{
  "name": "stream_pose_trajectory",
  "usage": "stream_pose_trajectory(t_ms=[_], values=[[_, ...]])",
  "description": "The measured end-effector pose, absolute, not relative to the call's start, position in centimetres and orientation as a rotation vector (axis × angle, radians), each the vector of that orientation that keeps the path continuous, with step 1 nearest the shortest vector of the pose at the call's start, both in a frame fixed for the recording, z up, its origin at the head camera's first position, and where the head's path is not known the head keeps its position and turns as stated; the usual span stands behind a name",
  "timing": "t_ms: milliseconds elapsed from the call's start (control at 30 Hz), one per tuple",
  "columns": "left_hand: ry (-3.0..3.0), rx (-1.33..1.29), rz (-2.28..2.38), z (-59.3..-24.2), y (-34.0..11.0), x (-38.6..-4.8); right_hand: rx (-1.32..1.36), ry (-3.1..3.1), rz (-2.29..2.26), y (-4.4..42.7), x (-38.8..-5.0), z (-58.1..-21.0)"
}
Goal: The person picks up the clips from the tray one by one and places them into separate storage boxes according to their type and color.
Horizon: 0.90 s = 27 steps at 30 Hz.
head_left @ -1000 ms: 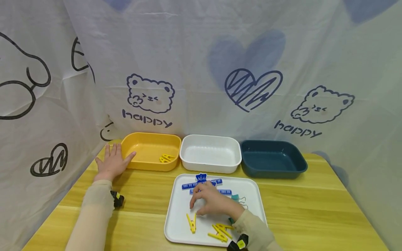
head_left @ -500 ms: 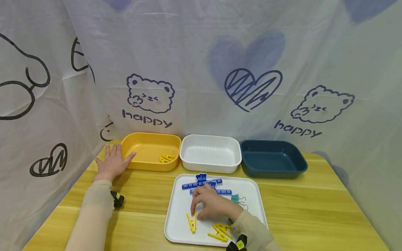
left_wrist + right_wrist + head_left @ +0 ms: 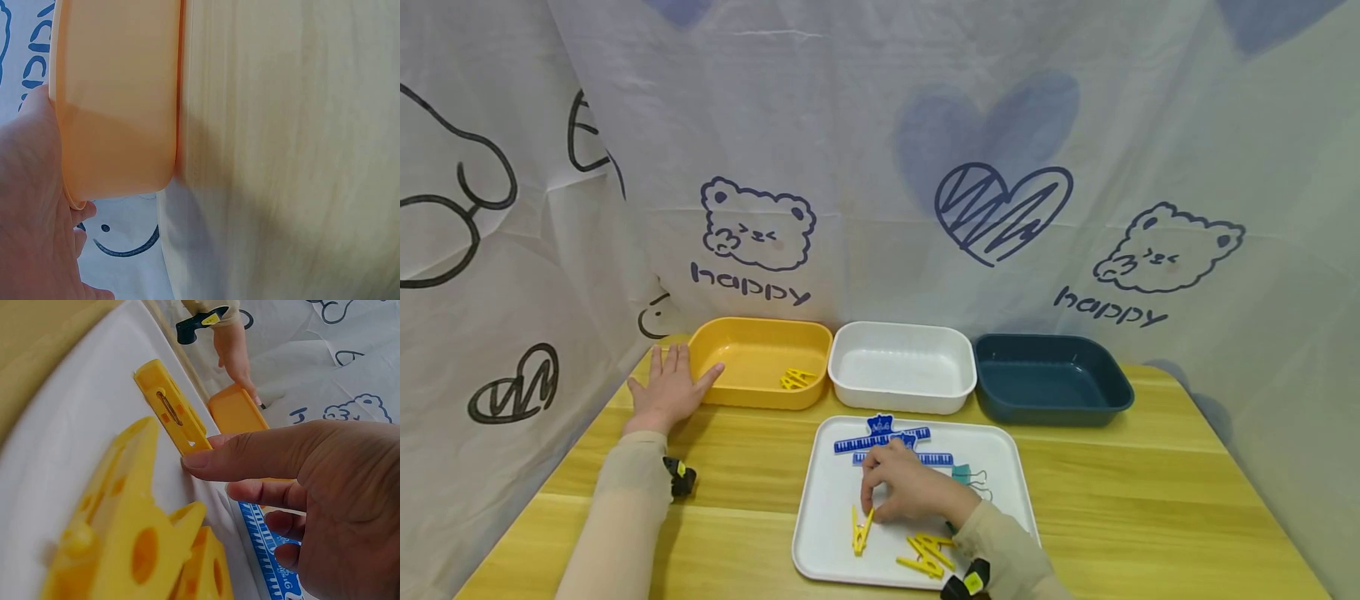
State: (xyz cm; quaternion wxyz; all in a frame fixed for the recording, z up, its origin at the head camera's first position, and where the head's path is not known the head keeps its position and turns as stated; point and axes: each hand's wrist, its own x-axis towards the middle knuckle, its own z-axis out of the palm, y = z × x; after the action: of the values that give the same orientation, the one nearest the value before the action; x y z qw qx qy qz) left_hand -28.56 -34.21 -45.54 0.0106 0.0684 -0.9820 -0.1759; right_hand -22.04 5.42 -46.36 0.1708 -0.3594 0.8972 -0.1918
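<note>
My right hand pinches one leg of a yellow clothespin between thumb and index finger, over the white tray. In the right wrist view that clothespin lies beyond the thumb tip. More yellow clothespins lie on the tray near the right wrist. Behind my right hand are blue piano-print clips, partly covered. A teal binder clip lies beside the hand; another dark green one is mostly hidden. My left hand rests with spread fingers against the left end of the yellow bin.
A few yellow clothespins lie in the yellow bin. Next to it stand a white bin and a dark blue-green bin. A printed cloth hangs behind them. The wooden table extends to both sides of the tray.
My right hand has moved slightly down to the clothespin and its fingertips have closed on one leg. The clothespin has turned a little. My left hand has stayed put.
</note>
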Motion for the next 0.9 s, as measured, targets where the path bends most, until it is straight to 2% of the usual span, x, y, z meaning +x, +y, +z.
stream_pose_trajectory(t_ms=[900], values=[[-3.066, 0.223, -0.552, -45.54, -34.01, -28.47, -1.093, 2.63, -0.687, 6.3, -22.66, -45.54]])
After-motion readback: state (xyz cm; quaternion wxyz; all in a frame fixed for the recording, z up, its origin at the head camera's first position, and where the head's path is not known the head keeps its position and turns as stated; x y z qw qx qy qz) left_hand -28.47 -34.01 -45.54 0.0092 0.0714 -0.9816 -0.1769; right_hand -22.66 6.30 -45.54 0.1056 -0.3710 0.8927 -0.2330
